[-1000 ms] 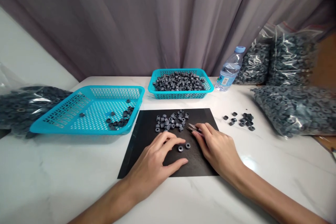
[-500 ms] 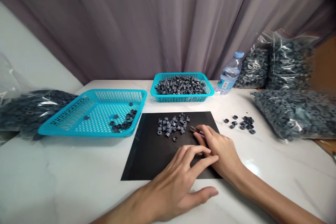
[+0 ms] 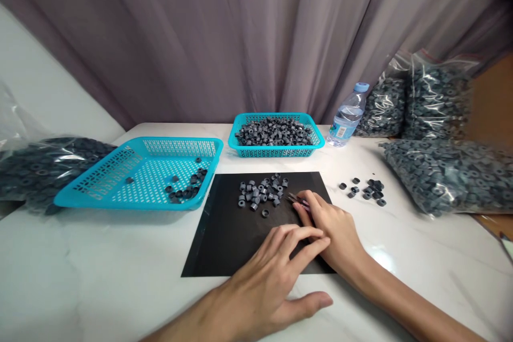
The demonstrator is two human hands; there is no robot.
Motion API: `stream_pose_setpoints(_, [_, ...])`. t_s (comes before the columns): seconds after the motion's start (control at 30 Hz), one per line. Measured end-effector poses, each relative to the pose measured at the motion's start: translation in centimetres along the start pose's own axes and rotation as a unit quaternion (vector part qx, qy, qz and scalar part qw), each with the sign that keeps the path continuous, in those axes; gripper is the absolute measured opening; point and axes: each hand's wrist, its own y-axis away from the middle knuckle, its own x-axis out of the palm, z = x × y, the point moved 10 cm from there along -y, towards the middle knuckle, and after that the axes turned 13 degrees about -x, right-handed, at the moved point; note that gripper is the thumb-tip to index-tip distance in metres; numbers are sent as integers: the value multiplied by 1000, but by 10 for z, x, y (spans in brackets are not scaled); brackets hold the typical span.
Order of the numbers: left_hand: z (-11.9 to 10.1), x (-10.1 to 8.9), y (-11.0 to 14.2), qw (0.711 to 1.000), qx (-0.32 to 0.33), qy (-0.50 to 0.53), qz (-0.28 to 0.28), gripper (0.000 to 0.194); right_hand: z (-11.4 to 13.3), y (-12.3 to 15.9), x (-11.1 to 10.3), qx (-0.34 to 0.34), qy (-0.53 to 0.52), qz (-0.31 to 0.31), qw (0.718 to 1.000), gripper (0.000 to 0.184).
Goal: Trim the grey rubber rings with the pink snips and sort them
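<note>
My right hand [image 3: 326, 222] is closed around a pair of tweezers [image 3: 298, 201], whose tips point left over the black mat [image 3: 224, 246]. Just left of the tips lies a heap of small grey ring-shaped plastic parts [image 3: 262, 191], with one ring [image 3: 265, 214] lying apart in front of it. Stretched out and holding nothing, my left hand [image 3: 276, 272] rests over the mat's front edge. Its fingertips reach my right hand and seem to touch it, and its thumb points right, apart from the fingers.
A blue basket [image 3: 160, 204] at left holds several grey parts; another basket [image 3: 276, 153] behind the mat is full of them. Loose parts [image 3: 372, 188] lie on the white table right of the mat. A water bottle [image 3: 347, 117] and filled plastic bags [image 3: 452, 176] stand beyond; another bag [image 3: 52, 165] sits far left.
The whole view has shifted slightly. My hands keep nearly the same pose, with the tweezers still in my right hand, and the parts lie as before.
</note>
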Motion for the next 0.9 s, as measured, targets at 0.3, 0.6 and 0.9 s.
stream_pose_setpoints(0.3, [16, -21, 0, 996, -25, -12, -79, 50, 3, 0, -3, -13, -9, 2, 1000, 19])
stream_pose_setpoints(0.6, [-9, -7, 1, 999, -8, 29, 12, 43, -1, 0, 2, 15, 5, 12, 1000, 21])
stream_pose_setpoints(0.9, [48, -54, 1, 985, -95, 24, -141, 19, 2, 1, -5, -14, -35, -19, 999, 26])
